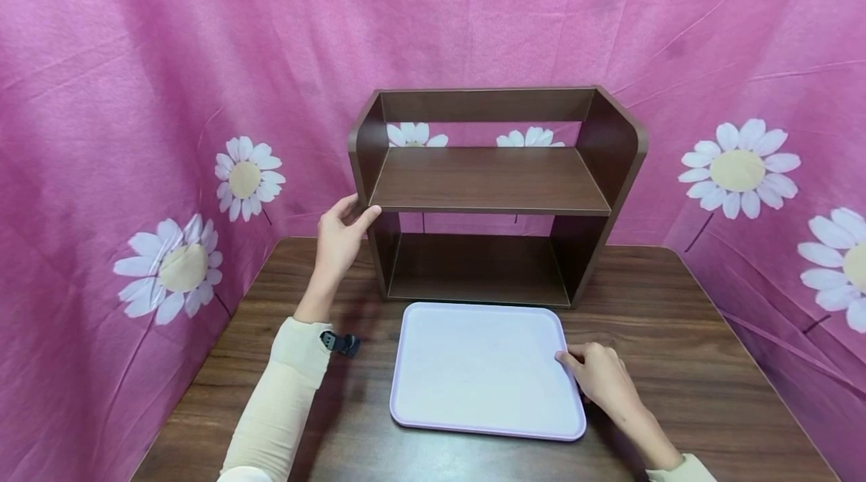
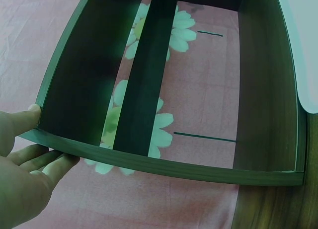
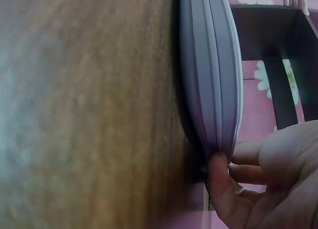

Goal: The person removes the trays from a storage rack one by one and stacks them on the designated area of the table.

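Observation:
A dark brown two-tier desk shelf (image 1: 490,180) stands upright on the table. My left hand (image 1: 340,235) grips its left side panel at the height of the middle board. The left wrist view has the thumb (image 2: 25,120) at the board's front edge and the fingers (image 2: 58,168) along the panel's outer face. In front of the shelf lies a pale lilac rectangular tray (image 1: 483,371) with rounded corners. My right hand (image 1: 604,380) pinches its right edge, thumb on top, other fingers partly hidden beneath. Lengthwise ridges run along the tray's edge (image 3: 211,70) in the right wrist view.
The brown wood-grain table (image 1: 676,339) extends to both sides of the tray. A pink curtain (image 1: 473,16) with white daisies hangs behind and along both sides. A black strap (image 1: 341,343) is on the left sleeve. Both shelf tiers have gaps at the back.

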`<action>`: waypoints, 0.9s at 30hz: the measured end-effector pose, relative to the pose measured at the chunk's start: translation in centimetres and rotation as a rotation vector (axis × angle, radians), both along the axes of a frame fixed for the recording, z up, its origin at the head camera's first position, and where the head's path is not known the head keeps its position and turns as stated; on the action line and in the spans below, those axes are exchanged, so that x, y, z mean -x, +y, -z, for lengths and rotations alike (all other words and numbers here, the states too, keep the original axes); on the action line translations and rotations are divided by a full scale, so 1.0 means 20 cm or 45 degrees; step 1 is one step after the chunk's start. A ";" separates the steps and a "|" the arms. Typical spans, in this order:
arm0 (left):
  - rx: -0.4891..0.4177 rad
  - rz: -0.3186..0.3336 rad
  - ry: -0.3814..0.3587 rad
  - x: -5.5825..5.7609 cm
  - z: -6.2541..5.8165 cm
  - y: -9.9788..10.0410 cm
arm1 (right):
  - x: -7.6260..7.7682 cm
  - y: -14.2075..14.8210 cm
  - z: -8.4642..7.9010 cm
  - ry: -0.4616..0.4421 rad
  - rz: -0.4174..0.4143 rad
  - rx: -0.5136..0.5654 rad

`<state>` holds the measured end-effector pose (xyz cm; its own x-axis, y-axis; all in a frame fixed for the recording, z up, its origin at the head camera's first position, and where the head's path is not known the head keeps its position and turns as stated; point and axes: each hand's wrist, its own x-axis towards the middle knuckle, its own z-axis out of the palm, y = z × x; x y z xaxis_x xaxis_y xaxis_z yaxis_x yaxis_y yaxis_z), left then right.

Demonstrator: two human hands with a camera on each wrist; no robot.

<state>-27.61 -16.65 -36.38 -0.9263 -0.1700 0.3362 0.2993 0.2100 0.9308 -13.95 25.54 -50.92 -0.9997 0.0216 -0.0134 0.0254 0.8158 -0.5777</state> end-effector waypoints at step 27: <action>-0.017 -0.042 0.022 -0.02 0.04 -0.02 | 0.02 0.05 -0.06 -0.025 -0.002 -0.003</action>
